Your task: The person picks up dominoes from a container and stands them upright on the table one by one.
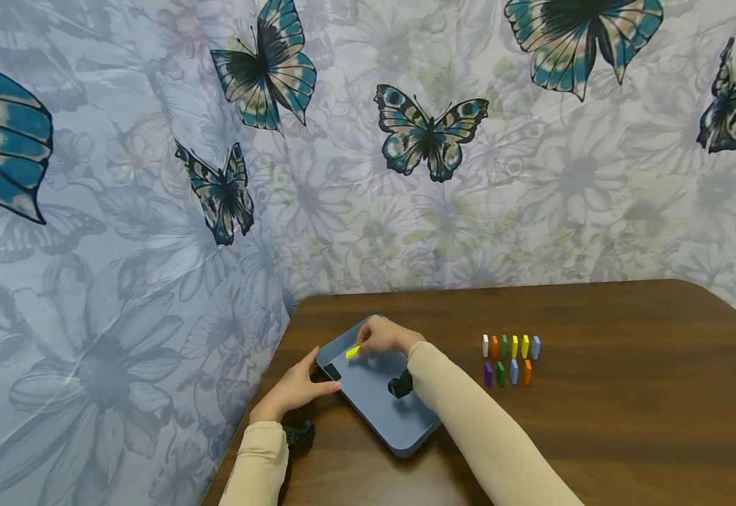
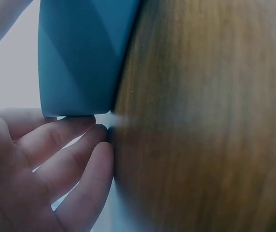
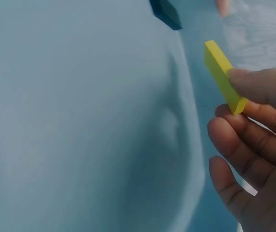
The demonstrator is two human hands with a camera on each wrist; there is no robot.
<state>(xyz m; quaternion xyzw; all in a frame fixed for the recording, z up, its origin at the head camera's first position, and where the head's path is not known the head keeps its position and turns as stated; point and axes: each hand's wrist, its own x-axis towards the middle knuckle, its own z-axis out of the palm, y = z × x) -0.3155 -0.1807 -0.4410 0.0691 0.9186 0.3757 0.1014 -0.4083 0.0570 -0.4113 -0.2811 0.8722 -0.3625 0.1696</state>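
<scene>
My right hand [image 1: 385, 336] pinches a yellow domino block [image 3: 221, 76] between thumb and fingers, over the far left end of a blue-grey tray [image 1: 380, 400]. In the right wrist view the block is tilted. At the tray's left corner my left hand [image 1: 298, 386] grips the rim, thumb on the near side and the other fingers around the outer end. The left wrist view shows those fingertips [image 2: 97, 130] against the tray's end wall [image 2: 77, 72]. Near the left thumb, a dark block [image 1: 332, 371] sits inside the tray along its end.
To the right, several coloured domino blocks stand upright on the brown wooden table [image 1: 627, 393] in two rows: a back row with a white block [image 1: 485, 345] at its left and a front row with a purple block [image 1: 488, 374]. A butterfly-patterned wall covering [image 1: 431, 232] hangs behind.
</scene>
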